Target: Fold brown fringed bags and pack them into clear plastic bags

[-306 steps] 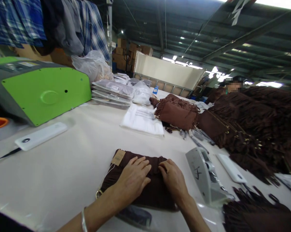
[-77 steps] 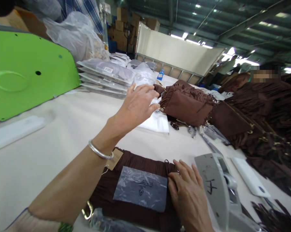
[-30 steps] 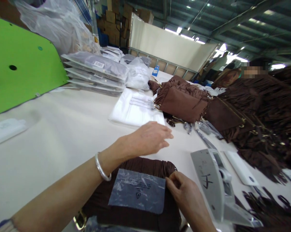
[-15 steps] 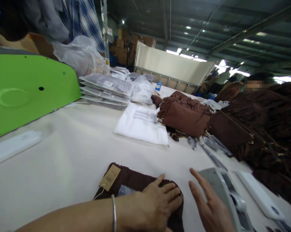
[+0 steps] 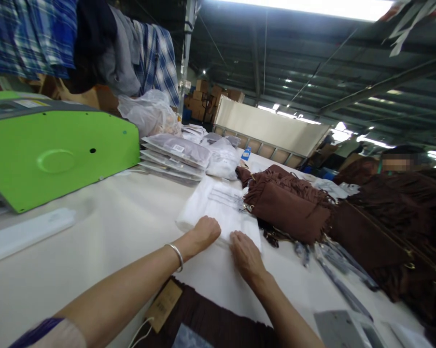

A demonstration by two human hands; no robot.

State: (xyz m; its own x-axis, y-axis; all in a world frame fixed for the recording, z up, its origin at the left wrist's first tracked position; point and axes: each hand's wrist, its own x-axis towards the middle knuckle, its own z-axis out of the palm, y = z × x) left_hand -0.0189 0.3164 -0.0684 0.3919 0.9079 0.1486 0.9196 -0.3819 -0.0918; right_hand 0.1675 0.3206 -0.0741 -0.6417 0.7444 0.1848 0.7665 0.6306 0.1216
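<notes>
My left hand (image 5: 206,233), with a bracelet on the wrist, is closed at the near edge of a stack of white plastic bags (image 5: 221,200) with printed lines. My right hand (image 5: 246,252) is at the same near edge, its fingers curled over the top bag. Close to me, below my forearms, lies a dark brown fringed bag (image 5: 210,309). A tan card tag (image 5: 164,305) on a white string hangs from it, and a clear packet (image 5: 190,337) rests on top.
A green machine (image 5: 69,154) stands at left, with packed garments in clear bags (image 5: 176,157) beside it. Brown fringed bags (image 5: 293,210) pile up on the right. A grey device (image 5: 339,328) sits at lower right. A person (image 5: 399,157) is behind the pile.
Both hands have moved forward from the brown bag area to the white plastic bags. My left hand has left the brown bag and closed. The view has tilted up.
</notes>
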